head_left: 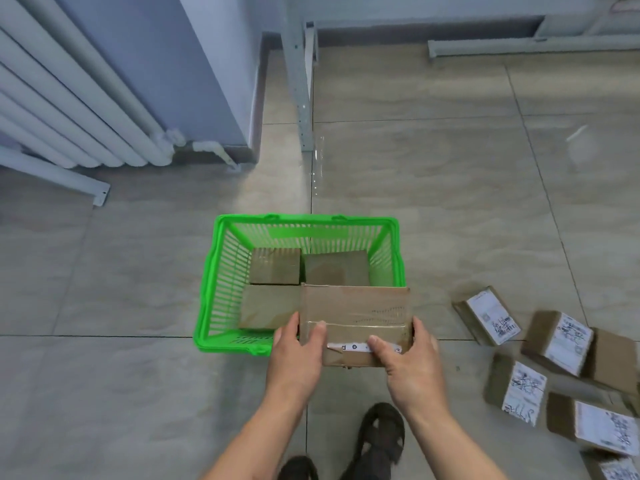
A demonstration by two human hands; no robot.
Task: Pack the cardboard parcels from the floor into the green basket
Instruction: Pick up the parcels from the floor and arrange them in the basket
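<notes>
The green basket (221, 271) stands on the tiled floor just ahead of me. Inside it lie three brown cardboard parcels: one at the back left (275, 266), one at the back right (337, 268), one at the front left (268, 306). I hold a taped cardboard parcel (356, 313) above the basket's front right corner. My left hand (298, 355) grips its left edge, thumb on top. My right hand (408, 362) grips its right edge, thumb on the label strip.
Several labelled cardboard parcels (557, 341) lie in a heap on the floor at the right. A white radiator (69, 98) stands at the far left and a grey metal post (301, 81) behind the basket. My sandalled feet (381, 434) show at the bottom.
</notes>
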